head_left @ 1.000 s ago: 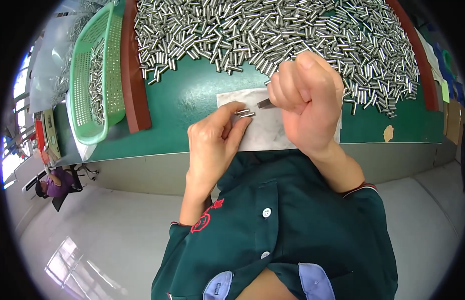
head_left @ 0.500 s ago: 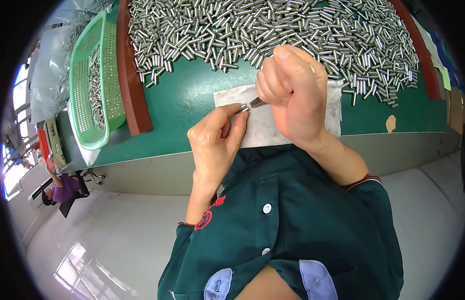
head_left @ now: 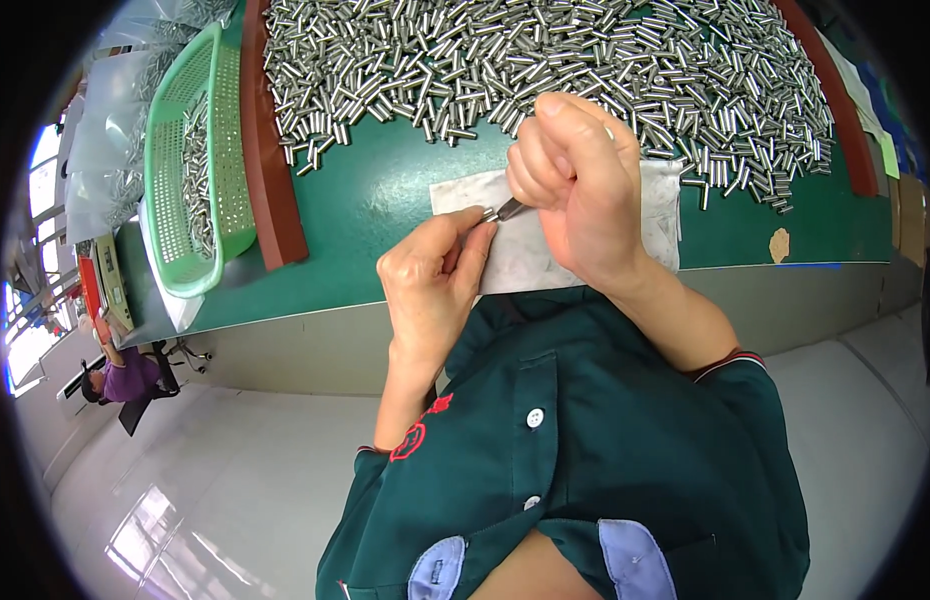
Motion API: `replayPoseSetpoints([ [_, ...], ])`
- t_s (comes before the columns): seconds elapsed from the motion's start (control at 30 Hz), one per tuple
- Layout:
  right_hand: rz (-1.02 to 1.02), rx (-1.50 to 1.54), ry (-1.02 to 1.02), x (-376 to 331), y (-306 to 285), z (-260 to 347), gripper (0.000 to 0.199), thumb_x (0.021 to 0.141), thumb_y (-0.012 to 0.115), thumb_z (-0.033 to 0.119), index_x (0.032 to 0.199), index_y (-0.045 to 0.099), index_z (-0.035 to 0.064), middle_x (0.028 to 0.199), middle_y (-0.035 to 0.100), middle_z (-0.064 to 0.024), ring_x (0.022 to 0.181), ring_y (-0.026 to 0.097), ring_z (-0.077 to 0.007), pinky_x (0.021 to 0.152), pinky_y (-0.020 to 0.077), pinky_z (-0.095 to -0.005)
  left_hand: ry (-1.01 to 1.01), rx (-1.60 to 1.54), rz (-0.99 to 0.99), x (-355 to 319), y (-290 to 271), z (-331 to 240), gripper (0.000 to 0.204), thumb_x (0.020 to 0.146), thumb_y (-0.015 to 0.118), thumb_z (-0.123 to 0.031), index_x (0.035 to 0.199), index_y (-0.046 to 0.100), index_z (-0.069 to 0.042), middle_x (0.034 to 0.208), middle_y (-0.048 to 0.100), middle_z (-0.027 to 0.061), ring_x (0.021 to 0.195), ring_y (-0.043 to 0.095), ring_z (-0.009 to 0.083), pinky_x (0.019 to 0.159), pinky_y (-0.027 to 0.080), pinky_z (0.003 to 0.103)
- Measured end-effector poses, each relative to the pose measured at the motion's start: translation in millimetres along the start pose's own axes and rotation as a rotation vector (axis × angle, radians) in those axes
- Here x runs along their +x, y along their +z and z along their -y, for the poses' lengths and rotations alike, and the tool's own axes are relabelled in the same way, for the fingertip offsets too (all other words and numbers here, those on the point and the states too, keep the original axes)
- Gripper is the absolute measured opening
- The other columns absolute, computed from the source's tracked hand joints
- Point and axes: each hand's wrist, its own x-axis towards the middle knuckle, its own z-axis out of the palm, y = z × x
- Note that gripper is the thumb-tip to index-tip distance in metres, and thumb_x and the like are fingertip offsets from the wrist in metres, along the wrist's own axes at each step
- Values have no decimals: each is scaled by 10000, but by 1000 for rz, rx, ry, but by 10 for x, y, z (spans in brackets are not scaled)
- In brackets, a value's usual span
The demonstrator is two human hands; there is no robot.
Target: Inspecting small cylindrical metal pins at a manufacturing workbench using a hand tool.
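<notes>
Between its thumb and forefinger, my left hand (head_left: pixel 430 270) pinches a short shiny metal pin (head_left: pixel 490 217). My right hand (head_left: pixel 580 185) is curled in a fist round a tool whose narrow, dark metal blade (head_left: pixel 510 208) comes out toward the left hand. The blade's tip meets the end of the pin, or lies very close to it. The tool's handle is hidden in the fist. Beneath both hands a whitish, smudged cloth (head_left: pixel 545 250) lies on the green tabletop (head_left: pixel 370 200) near its front edge.
A wide heap of loose metal pins (head_left: pixel 535 60) covers the far part of the table, between two reddish-brown rails (head_left: pixel 270 190). On the left stands a green perforated basket (head_left: pixel 165 180) with pins inside, beside clear plastic bags (head_left: pixel 105 150). A seated person (head_left: pixel 130 378) is farther left.
My right hand has shifted slightly left, bringing the blade's tip up to the pin. My left hand stays almost in place with its pinch.
</notes>
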Motion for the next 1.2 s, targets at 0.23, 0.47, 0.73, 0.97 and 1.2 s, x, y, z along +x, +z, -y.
replayPoseSetpoints([
  [0.23,-2,-7,-10,-3,3,-3,347,849,390,147,524,274,109,422,257,23,381,179,-61,382,167,-229,2,10,7,8,-8,-12,116,654,671,-10,756,616,-11,477,444,51,387,374,103,377,310,241],
  [0.47,-11,7,0,5,10,-2,352,852,385,158,523,269,110,424,258,21,382,178,-63,381,168,-231,3,-16,0,5,7,7,117,653,676,-17,754,616,-9,509,489,64,395,409,115,388,335,241],
  [0.73,6,-84,-60,-31,66,-38,345,855,382,157,533,274,95,429,255,19,389,173,-60,384,168,-232,8,-47,-17,-1,30,30,110,651,676,-19,742,617,-6,545,522,84,414,458,157,411,370,257],
  [0.97,99,-282,-182,-97,30,-128,321,862,387,151,564,325,50,470,315,5,407,229,-58,394,188,-224,-15,-34,15,2,-6,-24,95,662,667,-28,738,616,-1,561,534,98,425,478,174,426,387,266],
  [1.2,61,-231,-204,-46,69,-127,310,816,462,107,539,345,33,493,345,41,451,285,-36,394,235,-220,35,19,30,42,-43,-33,90,671,653,-37,742,610,-4,589,549,119,466,524,232,448,408,296],
])
